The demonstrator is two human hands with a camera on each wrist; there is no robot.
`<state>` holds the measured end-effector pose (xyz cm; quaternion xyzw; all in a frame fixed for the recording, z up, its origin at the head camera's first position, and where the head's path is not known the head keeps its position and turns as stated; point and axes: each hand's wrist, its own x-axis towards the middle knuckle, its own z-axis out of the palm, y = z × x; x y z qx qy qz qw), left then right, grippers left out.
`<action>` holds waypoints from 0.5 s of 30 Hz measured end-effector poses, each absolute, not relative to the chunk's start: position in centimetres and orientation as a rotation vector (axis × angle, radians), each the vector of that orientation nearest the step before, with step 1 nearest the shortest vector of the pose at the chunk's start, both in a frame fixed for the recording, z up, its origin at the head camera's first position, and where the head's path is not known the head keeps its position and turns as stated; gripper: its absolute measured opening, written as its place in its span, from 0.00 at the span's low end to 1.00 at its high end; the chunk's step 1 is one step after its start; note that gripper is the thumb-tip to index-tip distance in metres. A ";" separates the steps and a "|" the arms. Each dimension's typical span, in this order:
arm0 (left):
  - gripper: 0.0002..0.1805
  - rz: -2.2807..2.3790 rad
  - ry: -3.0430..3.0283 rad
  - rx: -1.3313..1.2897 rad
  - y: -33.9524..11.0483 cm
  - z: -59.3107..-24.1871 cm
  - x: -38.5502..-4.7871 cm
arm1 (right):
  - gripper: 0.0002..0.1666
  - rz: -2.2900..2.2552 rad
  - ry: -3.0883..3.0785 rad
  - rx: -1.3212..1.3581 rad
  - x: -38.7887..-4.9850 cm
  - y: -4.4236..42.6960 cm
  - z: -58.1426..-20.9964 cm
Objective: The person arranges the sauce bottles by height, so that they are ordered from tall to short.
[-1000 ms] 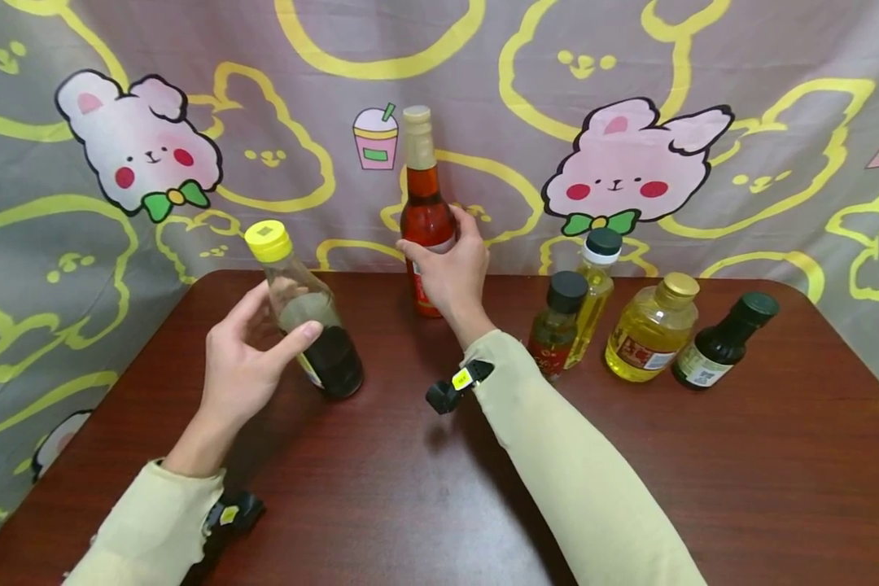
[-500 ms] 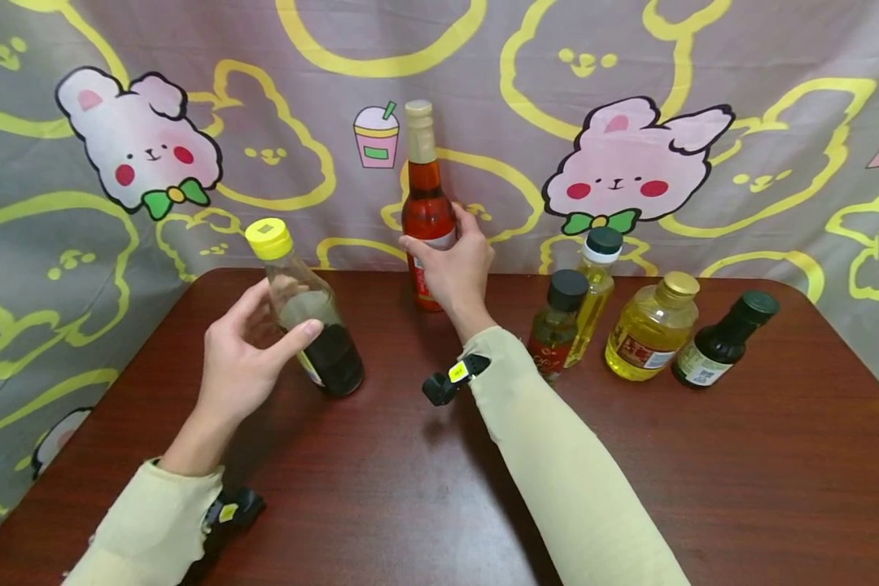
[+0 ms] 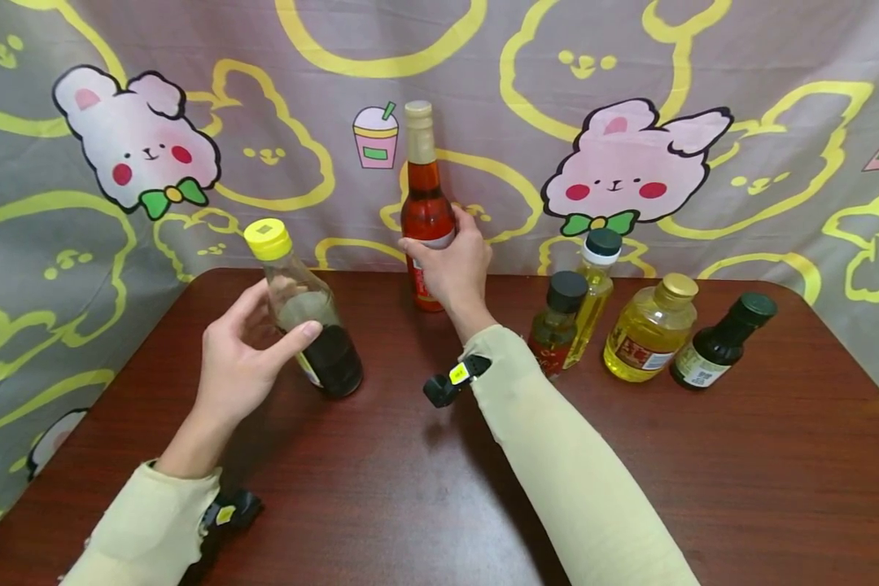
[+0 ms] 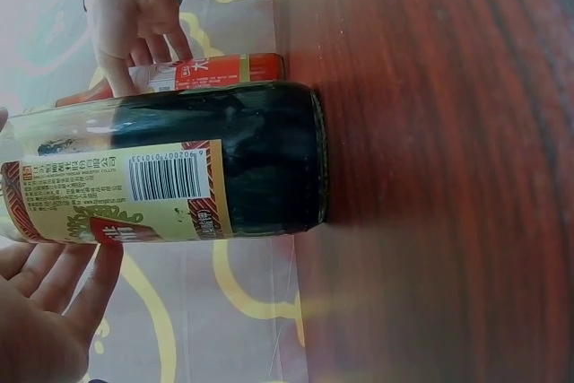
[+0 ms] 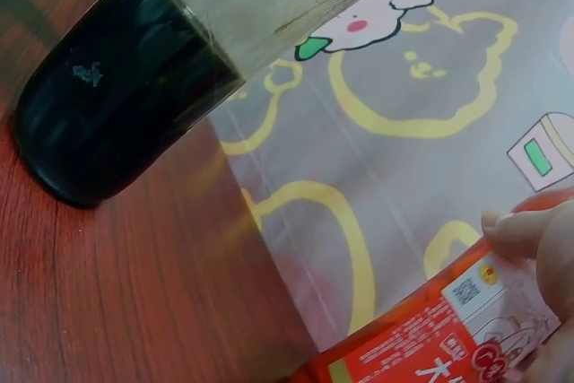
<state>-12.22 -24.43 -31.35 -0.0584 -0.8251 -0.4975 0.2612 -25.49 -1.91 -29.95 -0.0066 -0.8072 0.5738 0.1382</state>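
Note:
On the left of the table in the head view, my left hand (image 3: 238,354) holds a dark vinegar bottle (image 3: 333,358) with a yellow cap. The thumb lies across its front and the fingers go behind it. That bottle's cream label with a barcode (image 4: 166,175) shows in the left wrist view. Farther back, my right hand (image 3: 457,260) grips a tall red-liquid bottle (image 3: 426,213) around its body, thumb to the left. A cream wrap covers its neck and cap. Its red label (image 5: 439,347) appears in the right wrist view. Both bottles stand on the table.
Right of my right forearm stand a small dark-capped bottle (image 3: 554,330), a slim yellow oil bottle (image 3: 593,305), a gold-capped oil bottle (image 3: 650,334) and a dark green-capped bottle (image 3: 718,350). A patterned cloth (image 3: 476,98) hangs behind the brown table (image 3: 381,488).
My right hand and the red-liquid bottle have shifted very slightly back and right since a second ago. The left hand and the vinegar bottle look the same.

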 end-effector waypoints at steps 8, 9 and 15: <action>0.28 -1.325 -2.261 -0.156 -24.5 -31.5 -12.3 | 0.52 1.612 -2.437 -0.014 -25.2 -1.6 -29.0; 0.28 -1.324 -2.262 -0.155 -24.5 -31.4 -12.3 | 0.54 1.606 -2.445 -0.007 -25.1 -1.7 -28.8; 0.28 -1.351 -2.240 -0.157 -24.5 -31.3 -12.2 | 0.61 1.564 -2.447 0.061 -23.5 -2.1 -26.8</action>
